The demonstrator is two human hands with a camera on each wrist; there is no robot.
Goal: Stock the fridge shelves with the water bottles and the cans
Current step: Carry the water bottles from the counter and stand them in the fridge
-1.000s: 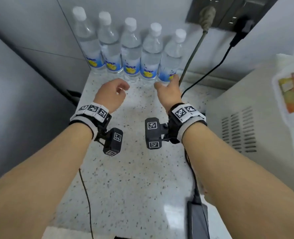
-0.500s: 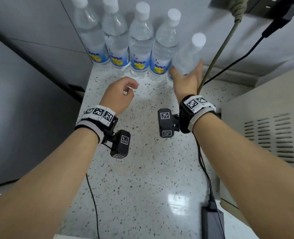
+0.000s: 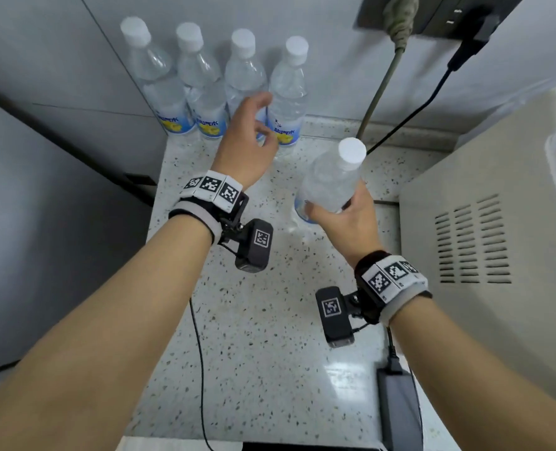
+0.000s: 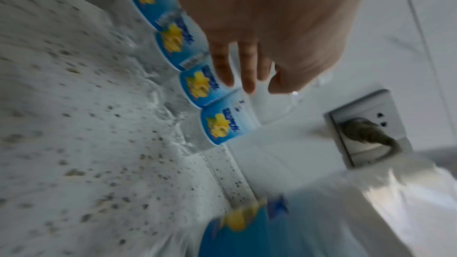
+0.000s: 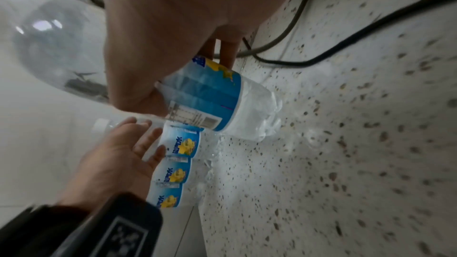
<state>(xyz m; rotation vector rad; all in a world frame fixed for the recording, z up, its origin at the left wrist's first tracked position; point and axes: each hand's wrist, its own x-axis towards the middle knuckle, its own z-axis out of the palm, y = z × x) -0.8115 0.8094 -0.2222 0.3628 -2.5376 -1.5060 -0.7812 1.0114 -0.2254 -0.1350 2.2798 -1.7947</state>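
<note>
- The right hand (image 3: 345,219) is wrapped round the middle of a water bottle (image 3: 330,183), thumb on one side and fingers curled behind, holding it tilted and clear of the speckled worktop (image 3: 270,336).
- The left hand (image 3: 244,144) is spread with fingers loosely extended and holds nothing; it reaches toward the row of four bottles (image 3: 205,92) standing just ahead of its fingertips against the wall.
- In the left wrist view the fingers (image 4: 247,69) are just short of the nearest blue label (image 4: 222,126); contact cannot be confirmed.
- The bottles look full and capped, so probably moderately heavy, with thin clear walls that give under a squeeze and a smooth film label that may slip.
- A firm grasp at the body, about the label, seems safest; the narrow neck offers less hold.
- No fridge or cans are in view.
</note>
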